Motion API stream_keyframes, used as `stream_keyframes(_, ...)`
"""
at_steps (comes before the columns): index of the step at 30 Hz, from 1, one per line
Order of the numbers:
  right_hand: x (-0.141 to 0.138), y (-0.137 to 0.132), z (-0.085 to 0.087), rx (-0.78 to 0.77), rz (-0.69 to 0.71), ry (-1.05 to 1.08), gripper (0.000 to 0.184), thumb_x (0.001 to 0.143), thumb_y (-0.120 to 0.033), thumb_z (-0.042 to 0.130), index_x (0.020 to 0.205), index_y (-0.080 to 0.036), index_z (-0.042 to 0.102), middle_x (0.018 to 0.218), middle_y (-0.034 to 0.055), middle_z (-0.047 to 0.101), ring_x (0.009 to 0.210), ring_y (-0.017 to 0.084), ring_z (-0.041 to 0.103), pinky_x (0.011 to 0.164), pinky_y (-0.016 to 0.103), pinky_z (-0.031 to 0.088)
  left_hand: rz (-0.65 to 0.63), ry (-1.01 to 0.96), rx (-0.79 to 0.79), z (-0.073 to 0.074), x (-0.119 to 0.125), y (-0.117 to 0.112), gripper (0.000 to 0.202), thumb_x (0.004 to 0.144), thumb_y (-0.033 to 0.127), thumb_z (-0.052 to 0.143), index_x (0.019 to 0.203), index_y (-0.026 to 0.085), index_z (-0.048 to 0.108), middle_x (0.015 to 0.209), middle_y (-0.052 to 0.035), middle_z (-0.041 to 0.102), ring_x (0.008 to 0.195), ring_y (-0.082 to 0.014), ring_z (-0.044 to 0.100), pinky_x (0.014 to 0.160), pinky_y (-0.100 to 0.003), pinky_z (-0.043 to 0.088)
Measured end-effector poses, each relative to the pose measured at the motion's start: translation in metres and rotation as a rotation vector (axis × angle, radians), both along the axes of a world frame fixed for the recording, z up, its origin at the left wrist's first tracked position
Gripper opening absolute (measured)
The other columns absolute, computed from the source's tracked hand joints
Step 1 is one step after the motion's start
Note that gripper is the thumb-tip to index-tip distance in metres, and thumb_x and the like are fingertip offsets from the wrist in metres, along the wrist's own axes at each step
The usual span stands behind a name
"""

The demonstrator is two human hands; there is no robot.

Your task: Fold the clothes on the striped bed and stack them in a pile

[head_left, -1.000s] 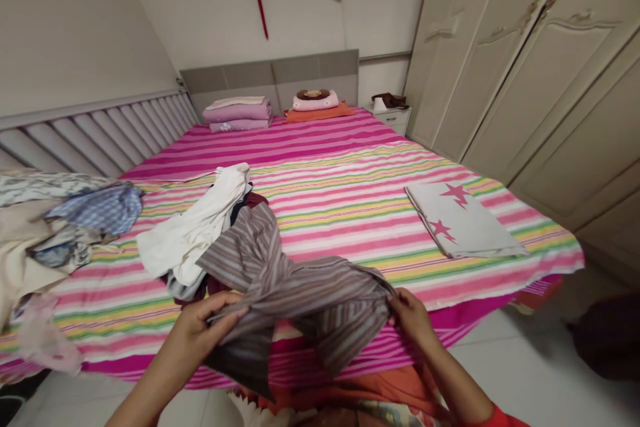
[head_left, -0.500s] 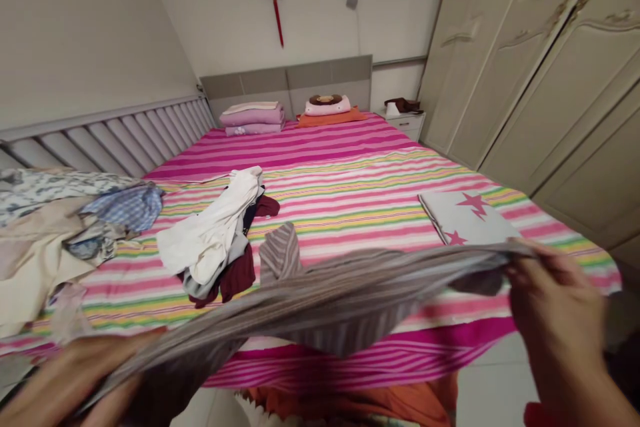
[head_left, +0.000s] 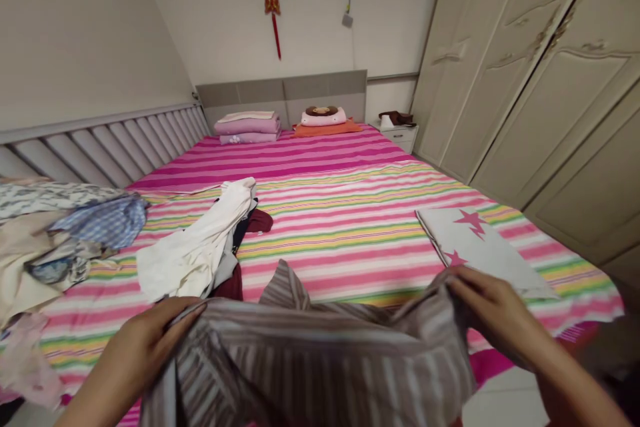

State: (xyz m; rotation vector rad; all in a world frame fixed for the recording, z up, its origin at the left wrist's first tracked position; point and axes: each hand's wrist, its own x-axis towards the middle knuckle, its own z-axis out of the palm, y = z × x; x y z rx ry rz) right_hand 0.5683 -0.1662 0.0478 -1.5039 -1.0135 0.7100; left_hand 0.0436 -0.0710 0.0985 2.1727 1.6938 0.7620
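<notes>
A grey-brown striped cloth garment (head_left: 340, 353) hangs between my two hands at the near edge of the bed. My left hand (head_left: 155, 337) pinches its left end, fingers closed on the fabric. At the other end, my right hand (head_left: 480, 300) grips a bunched fold. The cloth sags in the middle, and a pointed corner of it rests on the striped bedsheet (head_left: 340, 240). Its exact kind cannot be made out. Beyond my left hand lies a heap with a white garment (head_left: 200, 243) on top of dark red and grey ones. A folded light grey cloth with pink stars (head_left: 480, 240) lies past my right hand.
More loose clothes (head_left: 70, 227) are piled along the left side by the bed rail (head_left: 100, 143). Folded purple bedding (head_left: 249, 127) and an orange pillow (head_left: 325, 128) sit by the headboard. A wardrobe (head_left: 540, 80) stands on the right beside a small nightstand (head_left: 400, 137).
My hands have come closer together, the right one moving left and the left one moving up and inward. The striped garment, stretched taut before, now droops and hangs lower toward me.
</notes>
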Motion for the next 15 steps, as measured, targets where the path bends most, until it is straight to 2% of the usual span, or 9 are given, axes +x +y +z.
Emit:
stream_keyframes(3, -0.026, 0.018, -0.016, -0.151, 0.373, -0.164, 0.026, 0.073, -0.045, 0.07, 0.068, -0.02, 0.073, 0.067, 0.0036, 0.069, 0.067, 0.021, 0.063, 0.062, 0.028, 0.05, -0.082, 0.135, -0.221, -0.008, 0.005, 0.032, 0.039, 0.071, 0.063, 0.06, 0.08, 0.03, 0.078, 0.083, -0.0024, 0.078, 0.078, -0.0257, 0.072, 0.066, -0.026, 0.056)
stream_keyframes(5, -0.046, 0.02, -0.023, -0.166, 0.495, -0.139, 0.027, 0.076, -0.044, 0.068, 0.08, -0.02, 0.077, 0.078, 0.0046, 0.072, 0.076, 0.022, 0.065, 0.07, 0.029, 0.051, -0.161, 0.081, -0.23, -0.003, 0.02, 0.043, 0.04, 0.074, 0.061, 0.058, 0.086, 0.028, 0.078, 0.09, -0.0026, 0.078, 0.085, -0.0258, 0.072, 0.074, -0.026, 0.056)
stream_keyframes(7, -0.069, 0.018, -0.02, -0.15, 0.544, -0.064, 0.041, 0.074, -0.04, 0.072, 0.109, -0.02, 0.073, 0.085, 0.0038, 0.071, 0.081, 0.021, 0.064, 0.075, 0.029, 0.051, -0.18, -0.028, -0.105, 0.011, 0.05, 0.044, 0.043, 0.076, 0.06, 0.056, 0.093, 0.026, 0.078, 0.098, -0.0031, 0.077, 0.093, -0.0263, 0.071, 0.083, -0.028, 0.055)
stream_keyframes(9, -0.093, 0.019, -0.007, -0.121, 0.567, 0.021, 0.072, 0.071, -0.036, 0.076, 0.138, -0.022, 0.053, 0.075, -0.0018, 0.066, 0.07, 0.015, 0.06, 0.069, 0.025, 0.05, -0.199, -0.135, 0.057, 0.031, 0.095, 0.038, 0.042, 0.081, 0.054, 0.054, 0.099, 0.023, 0.076, 0.103, -0.0037, 0.076, 0.097, -0.0254, 0.07, 0.089, -0.031, 0.054)
stream_keyframes(11, -0.114, 0.025, 0.011, -0.073, 0.61, 0.107, 0.094, 0.069, -0.033, 0.078, 0.151, -0.024, 0.032, 0.066, -0.0075, 0.059, 0.059, 0.01, 0.054, 0.062, 0.022, 0.048, -0.323, -0.239, 0.177, 0.054, 0.147, 0.026, 0.036, 0.087, 0.042, 0.051, 0.104, 0.021, 0.074, 0.105, -0.0036, 0.075, 0.099, -0.0219, 0.069, 0.093, -0.032, 0.052)
stream_keyframes(12, -0.122, 0.03, 0.02, -0.033, 0.628, 0.142, 0.095, 0.069, -0.033, 0.079, 0.151, -0.025, 0.032, 0.065, -0.0078, 0.058, 0.058, 0.01, 0.054, 0.061, 0.021, 0.047, -0.435, -0.287, 0.246, 0.065, 0.172, 0.021, 0.033, 0.09, 0.037, 0.049, 0.105, 0.02, 0.073, 0.106, -0.0034, 0.075, 0.098, -0.0199, 0.069, 0.093, -0.031, 0.052)
stream_keyframes(13, -0.126, 0.036, 0.028, 0.013, 0.628, 0.164, 0.087, 0.068, -0.034, 0.08, 0.146, -0.025, 0.042, 0.067, -0.0065, 0.06, 0.06, 0.011, 0.055, 0.061, 0.022, 0.048, -0.545, -0.335, 0.31, 0.076, 0.195, 0.016, 0.033, 0.092, 0.032, 0.046, 0.107, 0.02, 0.072, 0.107, -0.003, 0.074, 0.1, -0.0182, 0.068, 0.094, -0.03, 0.051)
stream_keyframes(15, -0.124, 0.051, 0.038, 0.099, 0.53, 0.166, 0.054, 0.068, -0.039, 0.078, 0.117, -0.021, 0.068, 0.072, -0.0019, 0.065, 0.068, 0.015, 0.059, 0.064, 0.025, 0.049, -0.721, -0.383, 0.391, 0.092, 0.232, 0.015, 0.034, 0.095, 0.029, 0.04, 0.111, 0.021, 0.07, 0.113, -0.0011, 0.072, 0.107, -0.0163, 0.066, 0.098, -0.032, 0.049)
